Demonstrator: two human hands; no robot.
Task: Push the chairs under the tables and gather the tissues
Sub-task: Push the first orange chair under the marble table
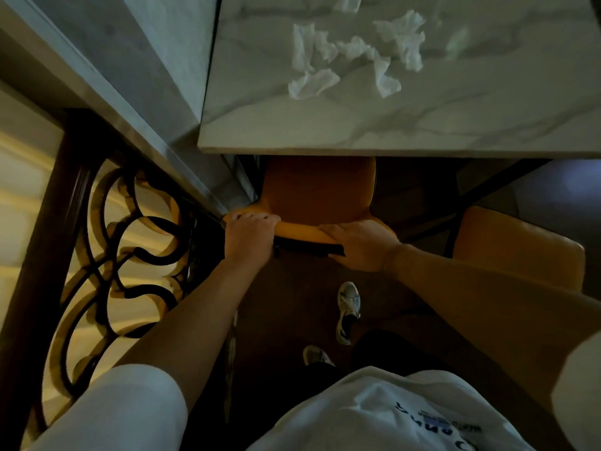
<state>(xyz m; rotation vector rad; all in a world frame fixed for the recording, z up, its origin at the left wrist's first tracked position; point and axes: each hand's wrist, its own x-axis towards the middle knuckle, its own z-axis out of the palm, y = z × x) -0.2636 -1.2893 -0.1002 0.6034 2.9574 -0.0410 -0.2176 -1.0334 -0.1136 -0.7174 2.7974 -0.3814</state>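
Both hands grip the chair's backrest.
My left hand (248,234) and right hand (361,244) curl over the top edge of the orange chair (320,190), whose seat sits partly beneath the marble table (422,125). Crumpled tissues (351,56) lie scattered on the tabletop; a second orange chair (517,249) stands to my right.

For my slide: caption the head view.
Both hands grip an orange chair at a marble table strewn with tissues.
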